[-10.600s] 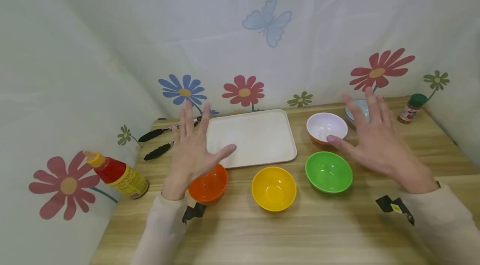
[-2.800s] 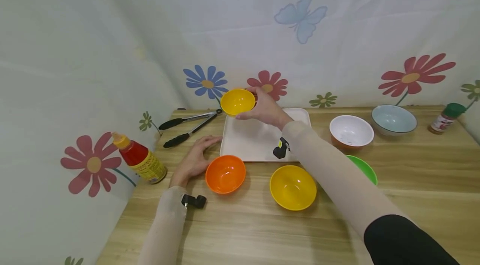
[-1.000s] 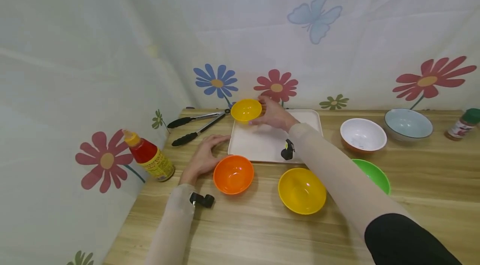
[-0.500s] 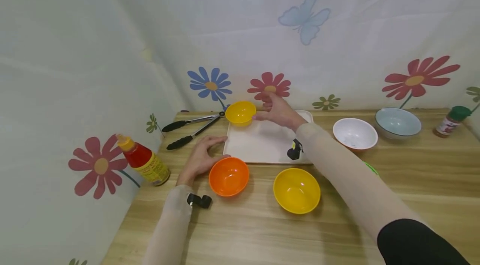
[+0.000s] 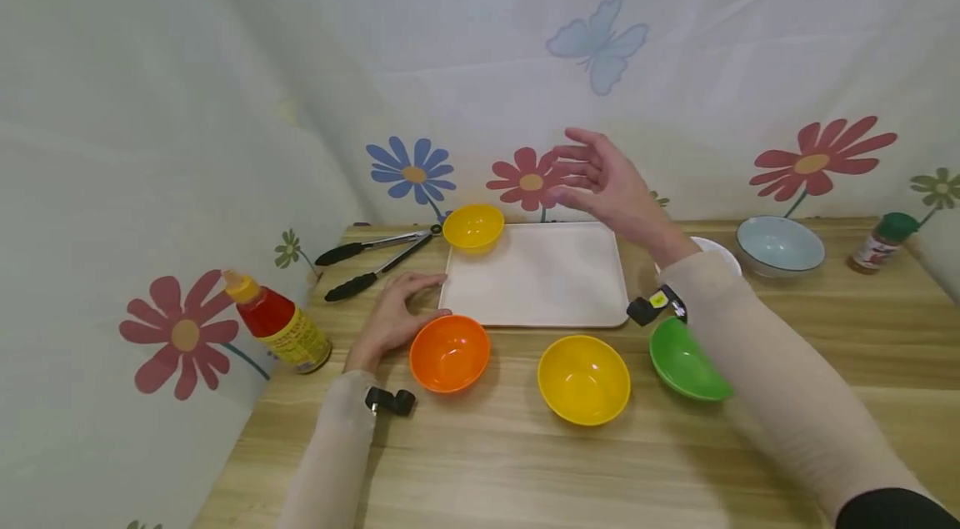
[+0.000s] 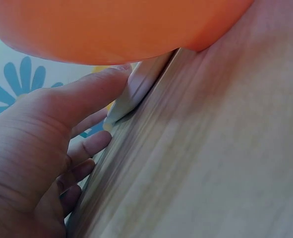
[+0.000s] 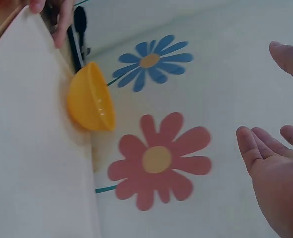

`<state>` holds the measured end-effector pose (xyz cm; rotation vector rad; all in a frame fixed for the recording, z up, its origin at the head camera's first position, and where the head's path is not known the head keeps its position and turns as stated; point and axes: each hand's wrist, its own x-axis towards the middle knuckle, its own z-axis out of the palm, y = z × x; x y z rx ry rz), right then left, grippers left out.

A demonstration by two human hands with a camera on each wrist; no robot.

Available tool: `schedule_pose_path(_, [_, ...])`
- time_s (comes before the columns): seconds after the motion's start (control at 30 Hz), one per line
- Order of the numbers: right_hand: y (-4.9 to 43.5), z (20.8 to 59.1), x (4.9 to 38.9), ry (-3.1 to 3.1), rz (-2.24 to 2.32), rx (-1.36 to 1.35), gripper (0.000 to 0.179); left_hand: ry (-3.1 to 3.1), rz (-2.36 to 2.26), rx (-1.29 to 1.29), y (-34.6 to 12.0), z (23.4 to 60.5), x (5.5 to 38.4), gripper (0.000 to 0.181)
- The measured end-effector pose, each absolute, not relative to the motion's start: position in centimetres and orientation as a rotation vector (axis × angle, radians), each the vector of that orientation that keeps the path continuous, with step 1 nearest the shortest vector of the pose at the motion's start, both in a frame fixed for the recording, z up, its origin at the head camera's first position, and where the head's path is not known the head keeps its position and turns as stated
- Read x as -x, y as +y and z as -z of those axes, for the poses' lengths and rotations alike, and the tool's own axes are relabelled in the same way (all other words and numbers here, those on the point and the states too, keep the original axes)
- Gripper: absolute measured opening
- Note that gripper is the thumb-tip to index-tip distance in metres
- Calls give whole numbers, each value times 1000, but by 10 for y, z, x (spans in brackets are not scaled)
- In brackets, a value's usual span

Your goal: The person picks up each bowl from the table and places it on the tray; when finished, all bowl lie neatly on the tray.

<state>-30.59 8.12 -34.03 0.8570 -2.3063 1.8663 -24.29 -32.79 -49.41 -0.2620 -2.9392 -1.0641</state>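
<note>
A small yellow bowl [image 5: 473, 228] stands upright on the back left corner of the white tray [image 5: 555, 283]. My right hand [image 5: 603, 183] hovers above the tray's right side, fingers loosely bent, holding nothing. In the right wrist view the yellow bowl [image 7: 89, 99] is well apart from that hand [image 7: 280, 173]. My left hand [image 5: 393, 316] rests at the tray's front left corner, behind the orange bowl [image 5: 450, 354]. In the left wrist view its thumb [image 6: 99, 91] is at the tray's corner, just under the orange bowl [image 6: 116, 29]; whether it presses the tray I cannot tell.
A larger yellow bowl [image 5: 584, 381] and a green bowl [image 5: 686, 362] stand in front of the tray. A white bowl [image 5: 720, 252], partly hidden, a pale blue bowl [image 5: 780, 244] and a green-capped shaker [image 5: 881, 244] are at right. Tongs [image 5: 378, 262] and a sauce bottle [image 5: 281, 325] lie left.
My right hand lowered the small yellow bowl onto the tray's back left corner, let go, then rose away to the right. My left hand has stayed by the tray. The head view shifts slightly.
</note>
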Motion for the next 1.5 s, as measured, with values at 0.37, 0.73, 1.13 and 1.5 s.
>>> schedule_pose_path(0.37, [188, 316, 234, -1860, -2012, -943, 82, -2949, 1070, 236, -333, 494, 240, 66])
schedule_pose_path(0.73, [258, 336, 208, -1667, -2148, -715, 75, -2946, 1089, 232, -335, 498, 239, 66])
schedule_pose_path(1.13, [287, 362, 184, -1823, -2057, -658, 83, -2941, 1058, 266, -333, 500, 243, 67])
schedule_pose_path(1.5, [283, 411, 163, -1800, -2124, -934, 102, -2928, 1058, 319, -330, 498, 244, 66])
